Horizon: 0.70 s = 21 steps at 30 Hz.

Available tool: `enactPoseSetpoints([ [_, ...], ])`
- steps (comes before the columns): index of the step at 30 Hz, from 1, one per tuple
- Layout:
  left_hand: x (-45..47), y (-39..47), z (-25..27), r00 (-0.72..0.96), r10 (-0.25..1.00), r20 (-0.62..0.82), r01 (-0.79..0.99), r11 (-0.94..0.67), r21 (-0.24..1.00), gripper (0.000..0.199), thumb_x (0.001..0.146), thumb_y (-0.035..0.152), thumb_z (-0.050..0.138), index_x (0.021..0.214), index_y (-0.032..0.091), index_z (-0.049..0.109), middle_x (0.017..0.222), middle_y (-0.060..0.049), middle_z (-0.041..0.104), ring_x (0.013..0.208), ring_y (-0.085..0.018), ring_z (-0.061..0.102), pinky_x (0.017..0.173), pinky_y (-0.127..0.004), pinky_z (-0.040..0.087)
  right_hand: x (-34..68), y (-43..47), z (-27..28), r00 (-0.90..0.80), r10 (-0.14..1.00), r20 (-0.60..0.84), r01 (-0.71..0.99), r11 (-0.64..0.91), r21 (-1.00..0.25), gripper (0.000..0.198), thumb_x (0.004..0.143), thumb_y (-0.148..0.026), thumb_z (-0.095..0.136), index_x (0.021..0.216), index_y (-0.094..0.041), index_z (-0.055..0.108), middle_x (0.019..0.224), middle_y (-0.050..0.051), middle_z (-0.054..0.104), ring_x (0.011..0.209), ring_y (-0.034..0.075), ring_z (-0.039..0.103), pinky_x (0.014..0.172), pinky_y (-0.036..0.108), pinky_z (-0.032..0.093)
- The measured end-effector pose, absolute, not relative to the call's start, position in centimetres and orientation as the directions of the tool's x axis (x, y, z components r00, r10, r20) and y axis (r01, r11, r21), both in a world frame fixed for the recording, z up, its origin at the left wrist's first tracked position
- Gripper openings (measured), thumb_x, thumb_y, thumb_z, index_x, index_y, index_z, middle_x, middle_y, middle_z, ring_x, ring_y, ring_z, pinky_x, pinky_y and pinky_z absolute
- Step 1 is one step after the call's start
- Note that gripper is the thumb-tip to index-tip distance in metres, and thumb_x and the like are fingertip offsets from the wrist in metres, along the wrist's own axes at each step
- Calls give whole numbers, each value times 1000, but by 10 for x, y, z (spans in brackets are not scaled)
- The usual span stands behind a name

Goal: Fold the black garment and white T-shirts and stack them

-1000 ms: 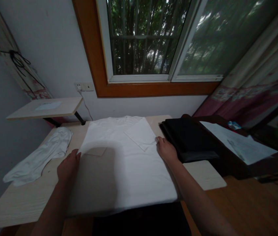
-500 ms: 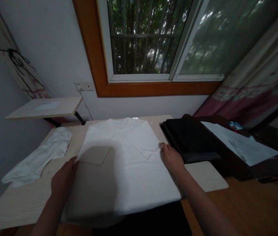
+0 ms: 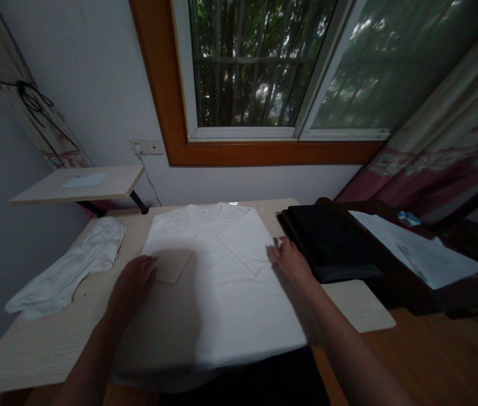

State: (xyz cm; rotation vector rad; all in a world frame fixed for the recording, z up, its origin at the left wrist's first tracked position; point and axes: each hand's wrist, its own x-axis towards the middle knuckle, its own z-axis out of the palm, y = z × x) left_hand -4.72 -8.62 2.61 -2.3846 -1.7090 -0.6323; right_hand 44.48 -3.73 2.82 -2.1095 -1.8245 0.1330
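A white T-shirt (image 3: 230, 304) lies spread out, collar toward the wall, its near end hanging over the front edge of the desk (image 3: 56, 349). Both short sleeves rest across the front of the shirt. My left hand (image 3: 134, 285) is over the shirt's left side, fingertips at the left sleeve, fingers stretched out and not gripping. At the right edge, my right hand (image 3: 293, 260) has its fingers apart beside the right sleeve and holds nothing. Shadow darkens the shirt's left half.
A crumpled white cloth (image 3: 73, 268) lies on the desk's left, below a small raised shelf (image 3: 115, 179) with a paper on it. Folded black items (image 3: 327, 237) are stacked at the right, beside papers (image 3: 412, 248) on a dark surface. A window (image 3: 264, 67) is behind.
My left hand has moved inward and up from the shirt's left edge to the left sleeve. My right hand has loosened from the right edge, its fingers spreading and rising slightly.
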Motion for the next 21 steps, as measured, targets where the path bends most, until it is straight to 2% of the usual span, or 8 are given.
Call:
enactPoseSetpoints([
  [3,-19,-76,28,341,874,347,894,-415,167,38,101,33,41,126,22,66,125,-11,67,124,-28,56,112,-46,43,452,-26,26,227,974,4,876,-202,-438,42,96,-39,58,127,-11,58,110,18,72,97,25,70,79,29,47],
  [5,-1,-72,32,358,900,249,889,-410,203,39,101,31,38,126,23,68,120,-10,69,120,-27,57,112,-46,42,458,-23,24,218,974,-62,843,-220,-491,34,94,-40,58,113,-12,67,102,16,74,94,24,70,77,28,47],
  [8,21,-62,36,339,932,129,894,-362,263,37,100,31,41,121,22,71,112,-11,70,113,-28,58,110,-47,41,462,-22,23,174,983,-57,803,-176,-570,28,90,-41,59,93,-15,70,92,12,74,86,23,69,73,28,45],
  [10,32,-51,37,325,938,122,877,-347,333,36,99,32,42,116,22,72,111,-12,71,112,-28,58,109,-47,41,458,-24,24,156,988,1,773,-122,-623,26,88,-40,58,89,-17,69,85,8,72,79,21,67,69,27,44],
  [13,52,-31,36,325,933,155,787,-357,502,36,100,36,42,111,23,74,108,-11,71,107,-26,61,105,-43,45,443,-28,31,115,989,98,736,-18,-677,26,87,-41,56,92,-18,69,78,3,69,72,19,62,66,26,43],
  [16,83,-7,34,304,938,168,597,-324,733,31,96,42,52,107,23,74,108,-9,72,104,-25,66,100,-39,49,423,-32,40,63,989,134,728,46,-684,28,87,-40,55,100,-19,68,72,0,64,66,18,59,63,26,41],
  [19,124,16,32,168,985,-37,306,-16,952,34,89,41,66,116,21,68,94,-7,70,79,-19,69,82,-35,56,400,-39,45,-6,990,139,743,98,-662,31,87,-35,57,110,-18,69,74,1,65,67,18,59,66,26,43],
  [21,149,29,29,165,983,-85,237,44,970,46,89,43,67,126,19,60,93,-7,69,69,-16,68,72,-32,57,385,-47,47,-69,988,139,738,144,-660,35,87,-30,58,117,-17,69,84,3,70,72,18,62,71,27,46],
])
